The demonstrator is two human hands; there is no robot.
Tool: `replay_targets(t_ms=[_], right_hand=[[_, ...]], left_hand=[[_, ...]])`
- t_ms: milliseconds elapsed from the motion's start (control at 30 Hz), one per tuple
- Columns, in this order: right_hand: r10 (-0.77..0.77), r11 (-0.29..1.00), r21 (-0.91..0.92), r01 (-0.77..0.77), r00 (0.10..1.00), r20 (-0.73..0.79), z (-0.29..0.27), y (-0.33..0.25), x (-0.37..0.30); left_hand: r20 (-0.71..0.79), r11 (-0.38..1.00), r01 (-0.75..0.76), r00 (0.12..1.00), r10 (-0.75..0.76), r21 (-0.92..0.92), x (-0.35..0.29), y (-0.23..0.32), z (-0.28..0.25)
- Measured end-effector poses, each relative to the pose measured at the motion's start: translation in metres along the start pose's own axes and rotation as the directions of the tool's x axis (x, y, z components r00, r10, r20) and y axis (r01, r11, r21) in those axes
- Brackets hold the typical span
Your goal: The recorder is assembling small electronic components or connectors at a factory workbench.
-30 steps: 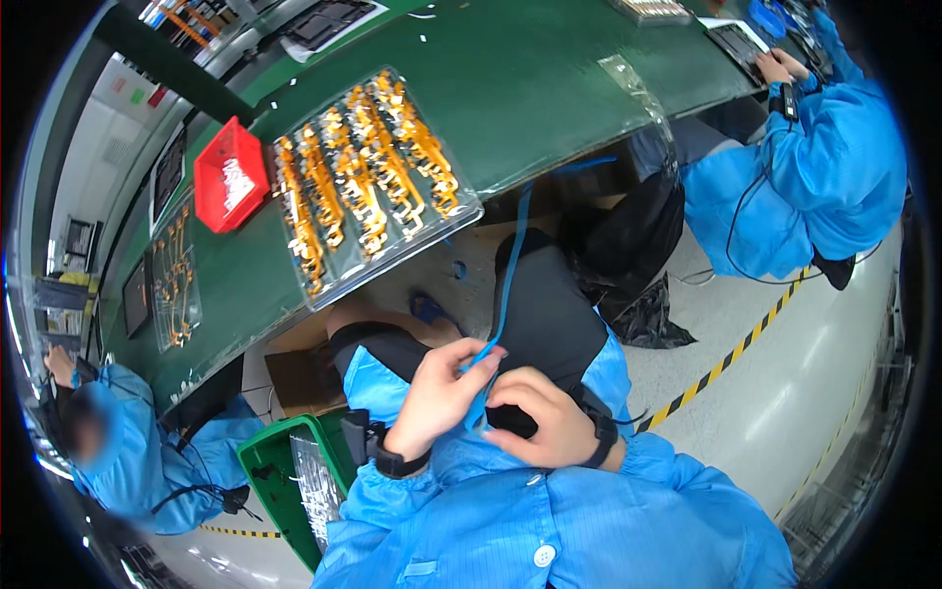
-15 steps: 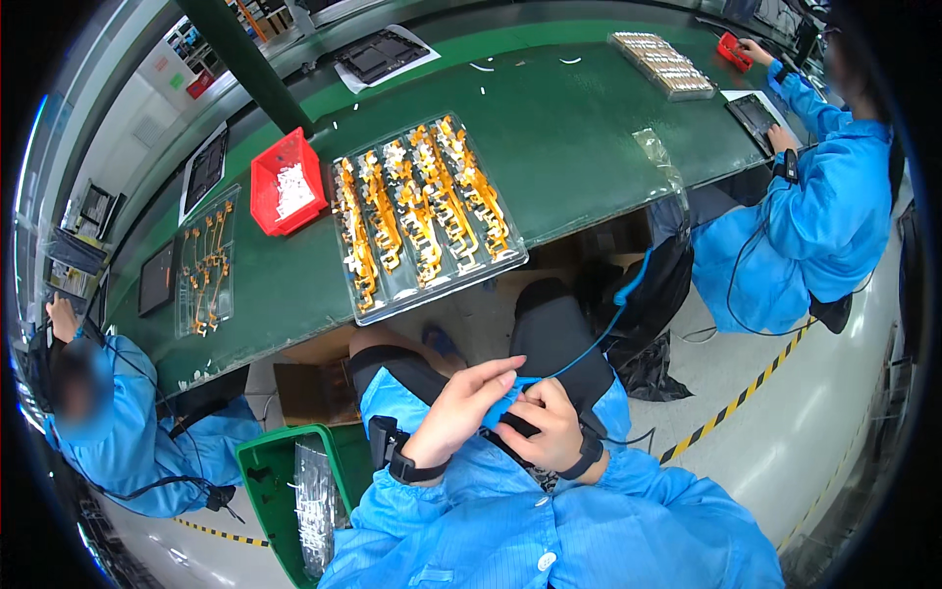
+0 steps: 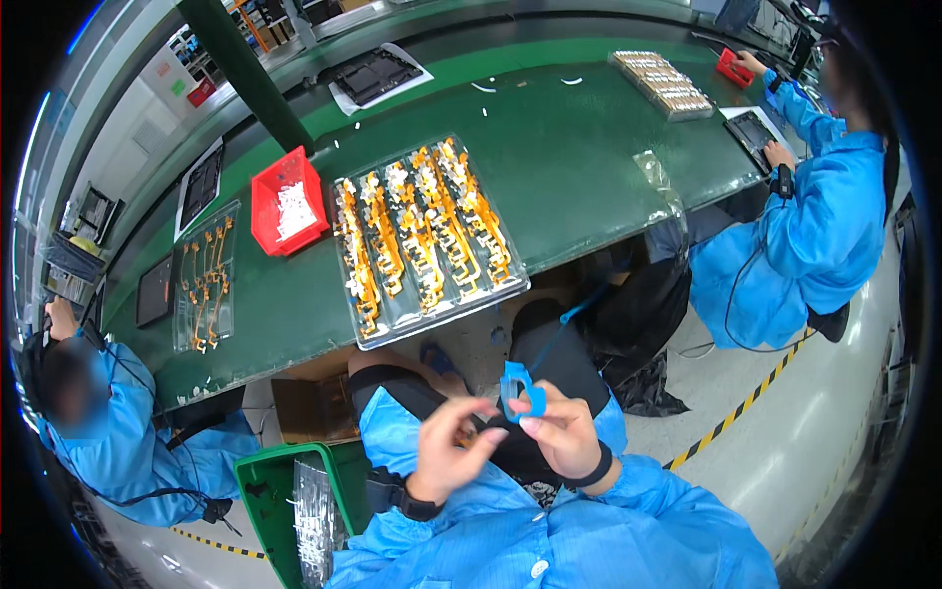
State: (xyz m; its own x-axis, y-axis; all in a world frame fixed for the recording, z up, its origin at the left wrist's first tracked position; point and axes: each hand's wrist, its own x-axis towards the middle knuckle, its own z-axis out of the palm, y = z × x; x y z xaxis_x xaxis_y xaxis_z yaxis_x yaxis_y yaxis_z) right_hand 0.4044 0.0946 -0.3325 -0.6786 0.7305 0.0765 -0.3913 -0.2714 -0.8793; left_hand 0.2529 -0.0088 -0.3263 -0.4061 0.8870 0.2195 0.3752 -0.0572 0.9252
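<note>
A blue wrist strap [image 3: 537, 401], bent into an open loop with a blue cord running off it, is pinched between the thumb and fingers of my right hand [image 3: 567, 439] above my lap. Just left of it, my left hand [image 3: 451, 452] is held with fingers curved and thumb apart, and I see nothing in its grasp. Its fingertips are slightly blurred. Both wrists wear black bands.
On the green bench [image 3: 579, 196] ahead lie a clear tray [image 3: 442, 306] of orange flex-cable parts and a red bin [image 3: 263, 211] of small white pieces. A green crate [image 3: 257, 471] stands at lower left. Co-workers in blue sit left [image 3: 118, 432] and right [image 3: 834, 206].
My hands have drawn apart. The left has let go of the blue strap and moved left, while the strap stays in my right hand, now showing as a loop.
</note>
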Motion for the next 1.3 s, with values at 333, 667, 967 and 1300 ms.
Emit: replay_targets(t_ms=[333, 667, 967, 1300], right_hand=[[-0.098, 0.994, 0.053, 0.098, 0.995, -0.008, 0.012, -0.003, -0.008], [-0.086, 0.923, 0.385, -0.020, 0.963, 0.256, 0.002, -0.009, 0.016], [-0.248, 0.942, -0.212, 0.259, 0.966, 0.076, 0.024, 0.000, 0.036], [-0.394, 0.311, -0.836, 0.453, 0.861, 0.321, 0.043, -0.026, 0.064]], left_hand=[[-0.193, 0.979, -0.099, 0.972, 0.133, 0.179, 0.007, 0.035, 0.019], [0.097, 0.981, -0.193, 0.976, 0.194, -0.021, 0.014, 0.039, -0.004], [0.238, 0.954, -0.137, 0.950, 0.203, -0.268, 0.001, 0.037, 0.003], [0.449, 0.912, 0.124, 0.891, 0.071, -0.391, -0.012, 0.026, 0.039]])
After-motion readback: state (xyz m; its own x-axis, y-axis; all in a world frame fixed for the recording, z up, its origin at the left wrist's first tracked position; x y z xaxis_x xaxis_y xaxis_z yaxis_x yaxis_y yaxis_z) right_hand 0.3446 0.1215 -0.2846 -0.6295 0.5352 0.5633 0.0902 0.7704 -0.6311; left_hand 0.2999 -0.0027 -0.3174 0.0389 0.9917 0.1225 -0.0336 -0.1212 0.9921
